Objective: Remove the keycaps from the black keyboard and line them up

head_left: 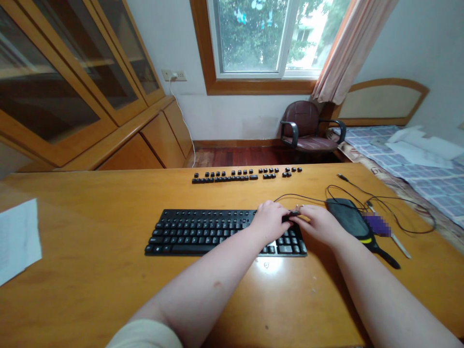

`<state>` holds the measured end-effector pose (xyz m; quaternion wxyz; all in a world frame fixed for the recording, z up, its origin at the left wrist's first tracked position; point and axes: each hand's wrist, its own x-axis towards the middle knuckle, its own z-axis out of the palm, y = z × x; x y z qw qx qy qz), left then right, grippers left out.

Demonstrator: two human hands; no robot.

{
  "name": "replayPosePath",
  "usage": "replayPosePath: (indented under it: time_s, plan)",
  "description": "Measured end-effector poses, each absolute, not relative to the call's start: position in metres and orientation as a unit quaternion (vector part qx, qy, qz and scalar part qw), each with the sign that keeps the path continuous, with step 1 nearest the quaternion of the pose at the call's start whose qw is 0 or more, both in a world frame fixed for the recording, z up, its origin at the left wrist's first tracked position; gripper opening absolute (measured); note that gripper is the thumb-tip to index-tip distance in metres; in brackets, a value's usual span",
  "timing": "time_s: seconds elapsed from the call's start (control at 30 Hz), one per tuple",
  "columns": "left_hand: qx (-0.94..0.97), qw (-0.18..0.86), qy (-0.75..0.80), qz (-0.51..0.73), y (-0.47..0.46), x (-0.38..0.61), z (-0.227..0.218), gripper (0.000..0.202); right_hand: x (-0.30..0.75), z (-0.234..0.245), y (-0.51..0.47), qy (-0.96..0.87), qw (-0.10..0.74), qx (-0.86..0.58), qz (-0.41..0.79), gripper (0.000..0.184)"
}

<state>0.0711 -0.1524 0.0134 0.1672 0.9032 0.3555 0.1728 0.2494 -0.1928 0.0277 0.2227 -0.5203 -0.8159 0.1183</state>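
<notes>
A black keyboard (203, 231) lies on the wooden desk (90, 270) in front of me. My left hand (268, 220) rests with curled fingers over the keyboard's right end. My right hand (319, 223) meets it there, and both pinch a small black piece (293, 215) between their fingertips above the keys. I cannot make out what the piece is; it may be a keycap or a small tool. A row of loose black keycaps (235, 176) is lined up along the far edge of the desk.
A black pouch (350, 217) and a black-handled tool (384, 255) lie right of the keyboard, with a thin black cable (406, 208) looping around them. White paper (18, 239) sits at the desk's left edge. Beyond stand a chair (308, 128), cabinets and a bed.
</notes>
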Motion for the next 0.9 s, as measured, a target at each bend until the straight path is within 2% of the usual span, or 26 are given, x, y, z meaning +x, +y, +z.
replayPosePath:
  time_s: [0.17,0.3,0.6,0.77,0.9]
  plan:
    - [0.892,0.18,0.372,0.185,-0.152,0.072,0.013,0.024,0.248,0.022,-0.192,-0.803,0.212,-0.554,0.062,0.02]
    - [0.883,0.192,0.382,0.196,-0.15,0.073,0.014,0.022,0.246,0.022,-0.19,-0.773,0.224,-0.59,0.066,0.022]
    - [0.867,0.238,0.359,0.25,-0.15,0.074,0.013,0.024,0.251,0.025,-0.195,-0.719,0.335,-0.601,0.096,0.02]
    - [0.861,0.246,0.347,0.277,-0.151,0.074,0.013,0.027,0.25,0.019,-0.194,-0.639,0.436,-0.607,0.181,0.022]
    - [0.848,0.252,0.365,0.289,-0.151,0.074,0.015,0.024,0.248,0.012,-0.192,-0.599,0.485,-0.599,0.219,0.022]
